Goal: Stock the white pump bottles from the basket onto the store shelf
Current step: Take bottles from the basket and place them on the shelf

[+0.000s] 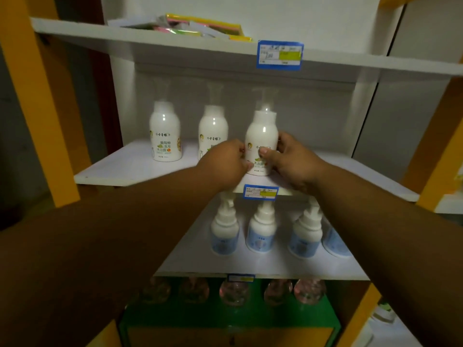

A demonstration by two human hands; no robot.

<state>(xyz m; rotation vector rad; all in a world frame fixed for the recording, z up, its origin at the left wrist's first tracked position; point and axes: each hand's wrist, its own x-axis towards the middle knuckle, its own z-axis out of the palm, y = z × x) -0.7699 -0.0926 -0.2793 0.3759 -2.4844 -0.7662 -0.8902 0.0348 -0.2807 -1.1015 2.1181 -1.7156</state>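
Three white pump bottles stand in a row on the middle shelf. The leftmost bottle and the middle bottle stand free toward the back. The third bottle is upright nearer the front edge, just above the blue price tag. Both hands are clamped on it: the left hand wraps its left side, and the right hand grips the right side with the thumb laid across the label. Whether its base rests fully on the board is hard to tell. The step looks like final placement. It would go best by sliding the bottle straight back into line with its neighbours, matching their spacing, label outward, pump clear of the upper shelf. The left knuckles are close to the middle bottle, so that hand should draw away gently. The basket is not in view.
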